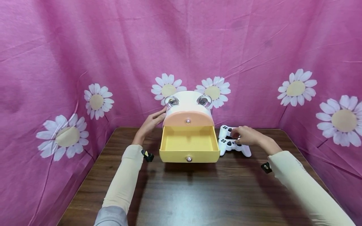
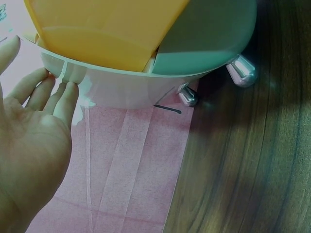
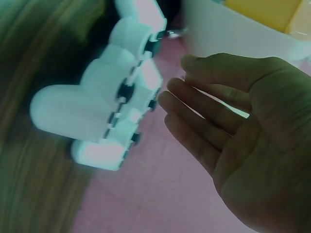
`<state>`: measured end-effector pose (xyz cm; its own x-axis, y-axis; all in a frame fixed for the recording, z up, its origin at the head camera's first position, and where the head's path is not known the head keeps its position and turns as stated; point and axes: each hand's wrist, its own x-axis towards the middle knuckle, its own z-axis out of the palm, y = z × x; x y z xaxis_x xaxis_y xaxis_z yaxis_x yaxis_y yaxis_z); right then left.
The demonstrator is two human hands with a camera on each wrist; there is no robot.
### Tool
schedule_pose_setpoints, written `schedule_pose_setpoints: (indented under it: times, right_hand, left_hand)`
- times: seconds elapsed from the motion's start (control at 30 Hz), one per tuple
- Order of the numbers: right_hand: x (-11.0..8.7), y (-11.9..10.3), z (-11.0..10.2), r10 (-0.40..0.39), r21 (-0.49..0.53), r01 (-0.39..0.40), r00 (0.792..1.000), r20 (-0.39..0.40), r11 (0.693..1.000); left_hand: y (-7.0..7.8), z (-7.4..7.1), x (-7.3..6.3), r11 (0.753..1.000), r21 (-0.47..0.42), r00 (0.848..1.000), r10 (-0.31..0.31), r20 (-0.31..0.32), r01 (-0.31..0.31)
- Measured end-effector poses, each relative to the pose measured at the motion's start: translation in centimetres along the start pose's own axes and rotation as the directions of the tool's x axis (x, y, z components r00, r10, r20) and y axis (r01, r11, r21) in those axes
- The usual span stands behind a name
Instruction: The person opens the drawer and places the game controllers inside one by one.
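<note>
A white desktop drawer box (image 1: pixel 185 99) shaped like an animal's head stands on the table, its yellow lower drawer (image 1: pixel 175 156) pulled out with nothing inside. The orange upper drawer (image 1: pixel 176 119) is closed. My left hand (image 1: pixel 152 123) rests its fingertips against the box's left side, fingers fairly straight in the left wrist view. To the right of the box lie two white game controllers, a front one (image 1: pixel 246 151) and a rear one (image 1: pixel 224 131). Just over them hovers my right hand (image 1: pixel 250 137); the right wrist view shows its fingers loosely bent, apart from the controllers, with nothing between them.
The dark wooden table (image 1: pixel 181 194) extends in front of the box. A pink curtain (image 1: pixel 135 47) with printed daisies encloses the back and both sides. Silver feet (image 2: pixel 241 71) hold the box up off the tabletop.
</note>
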<state>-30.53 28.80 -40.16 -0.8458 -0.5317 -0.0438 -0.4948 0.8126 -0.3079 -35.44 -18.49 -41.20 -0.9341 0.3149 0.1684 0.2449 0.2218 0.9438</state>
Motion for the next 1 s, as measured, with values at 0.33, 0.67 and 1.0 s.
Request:
schedule_pose_setpoints:
  times: [0.33,0.67,1.0]
  right_hand:
    - [1.3,1.4,2.4,-0.032,-0.009,0.033,0.997,0.069,0.999]
    - [1.5,1.2,3.7,0.029,-0.041,-0.025,0.995,0.092,0.999]
    - [1.5,1.3,3.9,0.009,-0.054,-0.006,0.998,0.066,0.999]
  left_hand:
    - [0.2,0.3,0.2,0.999,-0.041,1.000,0.008,-0.005,-0.008]
    - [0.2,0.4,0.4,0.998,-0.055,1.000,0.027,0.014,-0.026]
    - [-0.1,0.4,0.3,0.997,-0.082,1.000,0.006,0.011,-0.005]
